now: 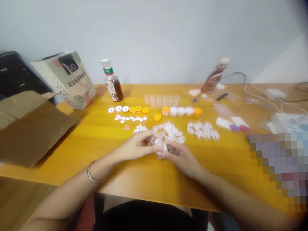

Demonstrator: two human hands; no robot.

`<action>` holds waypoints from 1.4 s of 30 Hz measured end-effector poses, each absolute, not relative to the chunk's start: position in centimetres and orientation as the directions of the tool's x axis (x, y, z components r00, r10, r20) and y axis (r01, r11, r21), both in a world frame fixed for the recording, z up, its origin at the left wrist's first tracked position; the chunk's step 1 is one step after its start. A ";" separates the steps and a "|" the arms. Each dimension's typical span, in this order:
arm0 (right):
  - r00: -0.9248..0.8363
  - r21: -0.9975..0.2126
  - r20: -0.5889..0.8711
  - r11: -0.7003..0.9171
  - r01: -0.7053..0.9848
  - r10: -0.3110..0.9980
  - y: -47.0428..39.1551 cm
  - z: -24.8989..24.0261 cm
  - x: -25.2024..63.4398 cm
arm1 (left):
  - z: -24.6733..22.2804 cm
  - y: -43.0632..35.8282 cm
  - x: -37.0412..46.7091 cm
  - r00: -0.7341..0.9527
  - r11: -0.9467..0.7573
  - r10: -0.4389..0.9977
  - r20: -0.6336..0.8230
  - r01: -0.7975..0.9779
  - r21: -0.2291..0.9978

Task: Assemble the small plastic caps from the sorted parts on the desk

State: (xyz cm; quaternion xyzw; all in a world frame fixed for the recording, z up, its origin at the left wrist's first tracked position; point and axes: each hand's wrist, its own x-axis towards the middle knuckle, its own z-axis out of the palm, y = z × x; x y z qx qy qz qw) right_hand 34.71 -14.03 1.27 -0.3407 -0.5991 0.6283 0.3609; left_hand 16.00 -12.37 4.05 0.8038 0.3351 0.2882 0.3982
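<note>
Both my hands meet over the table, closed round a small clear plastic container (159, 144) with a white end. My left hand (140, 145) grips its upper left side, and my right hand (180, 157) pinches the white end at the lower right. Just beyond lie white lattice pieces (170, 130) and small white round pieces (140, 128). Yellow ring-shaped caps (138, 108) and white ring-shaped caps (119, 108) form a row, with one yellow cap (157, 117) apart. Clear plastic cups (158, 100) stand behind them. Blur hides the container's finer details.
A cardboard box (33, 132) and a paper bag (69, 78) occupy the left. At the back stand a bottle of dark drink (113, 81) and a tilted brown bottle (214, 78). White and orange capped pieces (181, 111), more lattice pieces (202, 130) and cables (248, 86) lie rightward.
</note>
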 end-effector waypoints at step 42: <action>-0.277 -0.797 -0.039 -0.197 -0.571 0.960 -15.2 0.8 33.0 | 2.6 -12.5 18.5 0.337 -0.479 0.860 0.383 0.274 0.834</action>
